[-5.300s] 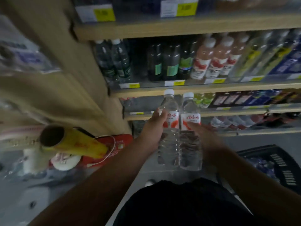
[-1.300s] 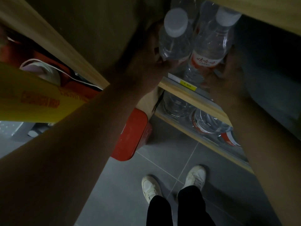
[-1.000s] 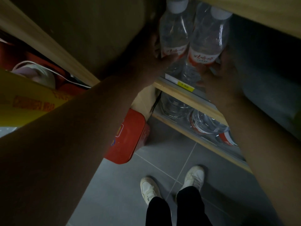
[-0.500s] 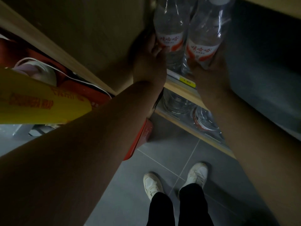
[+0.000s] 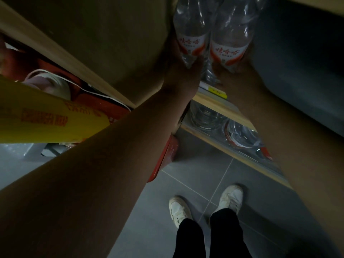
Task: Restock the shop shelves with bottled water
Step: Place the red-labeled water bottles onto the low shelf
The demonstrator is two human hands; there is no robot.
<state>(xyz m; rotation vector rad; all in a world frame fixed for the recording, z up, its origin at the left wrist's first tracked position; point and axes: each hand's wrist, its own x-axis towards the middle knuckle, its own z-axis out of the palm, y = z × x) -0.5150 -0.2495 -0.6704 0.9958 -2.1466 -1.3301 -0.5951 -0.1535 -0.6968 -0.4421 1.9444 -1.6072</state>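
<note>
Two clear water bottles with red-and-white labels stand side by side inside a dim wooden shelf bay at the top of the view. My left hand (image 5: 181, 75) grips the lower body of the left bottle (image 5: 191, 34). My right hand (image 5: 240, 71) grips the lower body of the right bottle (image 5: 230, 40). Both bottles' caps are cut off by the top edge. The shelf's front edge (image 5: 212, 101) carries a yellow price tag (image 5: 216, 92) just below the hands.
Larger clear water bottles (image 5: 240, 135) sit on the bottom shelf. A yellow cling-wrap roll (image 5: 46, 116) pokes in from the left, over a red box (image 5: 163, 159). The wooden side panel (image 5: 93, 43) stands left of the bay. My white shoes (image 5: 230, 198) are on grey floor tiles.
Both hands have pushed the two bottles up and deeper into the shelf bay; the caps have left the view. Five seconds ago I held them in front of the shelves.
</note>
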